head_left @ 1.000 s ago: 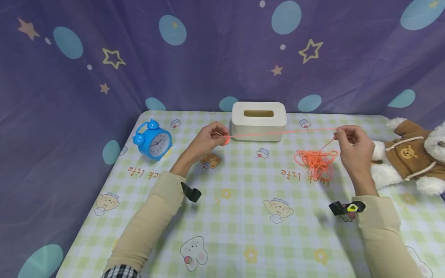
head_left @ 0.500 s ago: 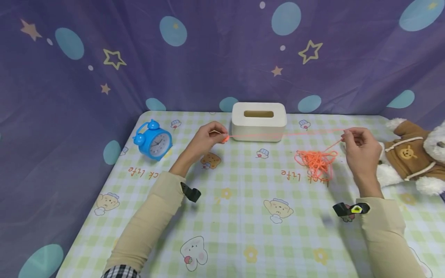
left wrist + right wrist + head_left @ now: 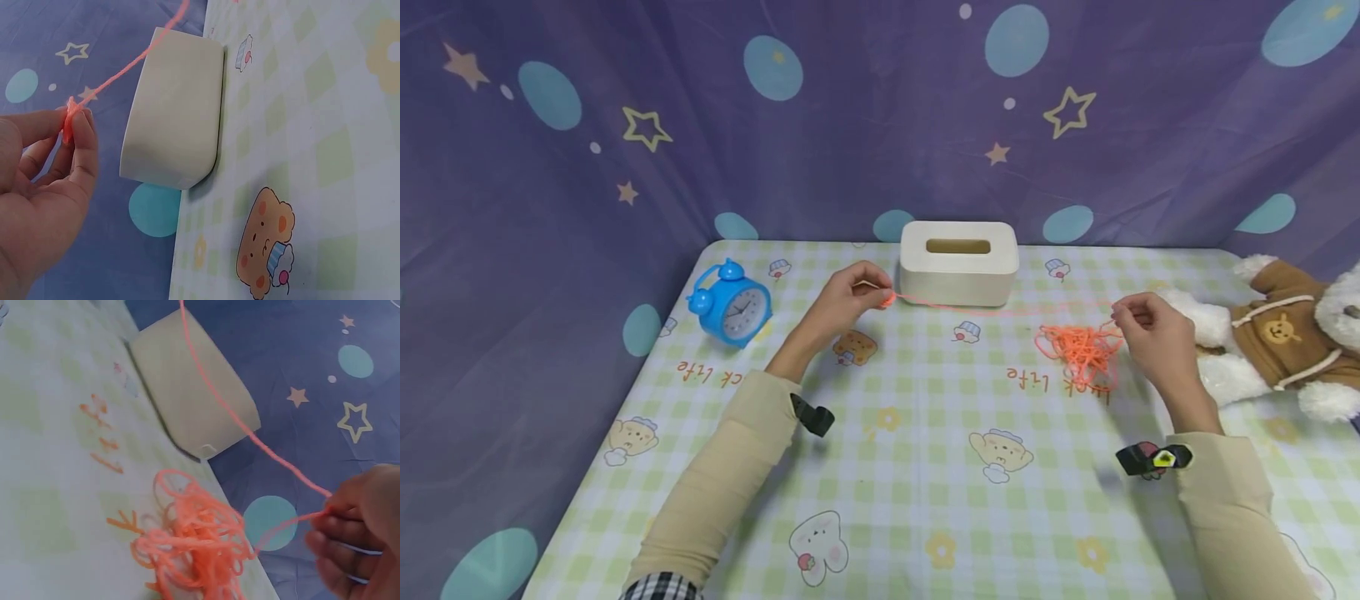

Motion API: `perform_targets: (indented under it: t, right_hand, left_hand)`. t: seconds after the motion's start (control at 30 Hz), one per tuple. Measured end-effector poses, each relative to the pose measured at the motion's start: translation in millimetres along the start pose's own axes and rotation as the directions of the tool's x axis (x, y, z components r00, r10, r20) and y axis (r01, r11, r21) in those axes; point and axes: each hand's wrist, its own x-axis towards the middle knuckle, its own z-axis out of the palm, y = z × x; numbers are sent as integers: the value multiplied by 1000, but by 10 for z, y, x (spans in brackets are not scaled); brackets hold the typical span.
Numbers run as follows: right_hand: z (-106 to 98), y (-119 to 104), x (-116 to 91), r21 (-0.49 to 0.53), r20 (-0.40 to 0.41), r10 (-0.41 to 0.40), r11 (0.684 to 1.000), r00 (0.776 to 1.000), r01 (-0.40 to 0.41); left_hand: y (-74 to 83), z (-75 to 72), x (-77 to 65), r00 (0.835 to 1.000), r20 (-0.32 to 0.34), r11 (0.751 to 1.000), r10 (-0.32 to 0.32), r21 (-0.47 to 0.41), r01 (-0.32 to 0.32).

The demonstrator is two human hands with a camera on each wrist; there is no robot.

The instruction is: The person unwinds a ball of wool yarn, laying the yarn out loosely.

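Observation:
Orange yarn runs between the two hands. My left hand (image 3: 852, 298) pinches a small wound bundle of yarn (image 3: 69, 125) between thumb and fingertips, in front of the tissue box. From it a strand of yarn (image 3: 244, 428) sags across to my right hand (image 3: 1159, 337), which pinches it between thumb and forefinger. Below and left of the right hand, a loose tangled heap of yarn (image 3: 1081, 352) lies on the table, joined to the pinched strand by a short slack length. In the right wrist view the heap (image 3: 200, 544) fills the lower middle.
A cream tissue box (image 3: 958, 279) stands at the back middle of the checked tablecloth (image 3: 917, 467). To the left is a blue alarm clock (image 3: 733, 304). A white plush toy in a brown hoodie (image 3: 1273, 329) lies at the right, close behind the right hand. A purple curtain (image 3: 880, 142) hangs behind.
The right hand first moved right, then came back left and lower towards the heap. The strand, taut before, now sags. The left hand has stayed nearly still.

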Motion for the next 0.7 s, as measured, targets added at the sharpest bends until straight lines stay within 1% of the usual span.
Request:
perform_targets:
  t: [0.07,0.17,0.23,0.3,0.37,0.5,0.6,0.7]
  right_hand:
    - [18,12,-7,-44,80,-10,999,997,14]
    - [54,35,-11,-76,183,-7,997,983,21]
    - [84,43,-11,-90,232,8,996,973,13]
    - [109,43,-14,-94,265,8,995,964,17]
    - [129,37,-11,-90,278,1,996,961,24]
    - [144,2,-8,-74,275,-24,996,961,46]
    - [152,-51,2,-67,249,-30,997,968,48]
    - [171,-132,15,-49,200,-52,997,978,63]
  left_hand:
    - [2,2,-1,1000,7,1000,-5,-10,5]
    - [6,1,-4,1000,19,1000,-15,-15,15]
    - [12,2,-5,1000,25,1000,-19,-11,20]
    - [14,3,-4,999,27,1000,-22,-2,22]
    - [18,7,-1,999,28,1000,-25,10,25]
    - [28,16,-2,999,32,999,-31,33,30]
    - [31,16,-3,998,40,999,-40,36,39]
    - [37,8,-9,998,49,998,-47,35,46]
